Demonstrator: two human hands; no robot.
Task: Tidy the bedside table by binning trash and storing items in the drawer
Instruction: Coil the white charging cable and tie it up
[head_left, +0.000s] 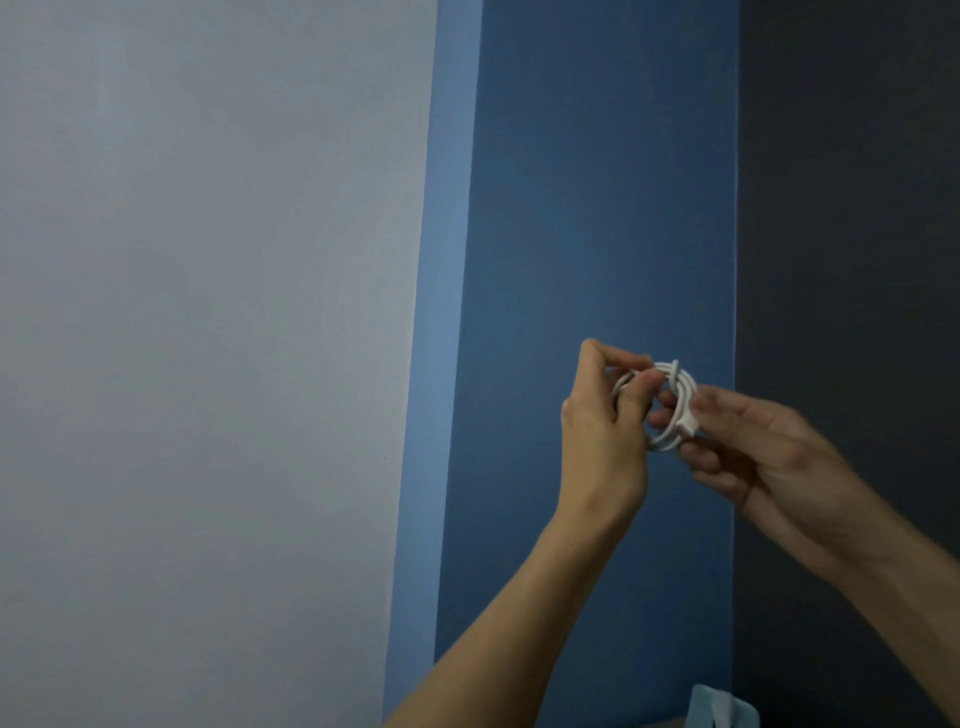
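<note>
Against the blue wall (597, 208), the left hand (602, 436) and right hand (758, 447) held a coiled white charging cable (684, 387) in mid-air, the fingers of both pinching it. The coiling looked nearly done. Next it likely needed its end secured, then storing in the drawer, which was out of view.

Two bare hands and forearms

The left hand (602, 421) and right hand (753, 447) are uncovered. The left forearm (519, 613) and right forearm (883, 571) run bare to the edge of the view, the right one dimmer and slightly blurred.

Smooth white plastic-coated cable (670, 400); matt painted wall (208, 312).
</note>
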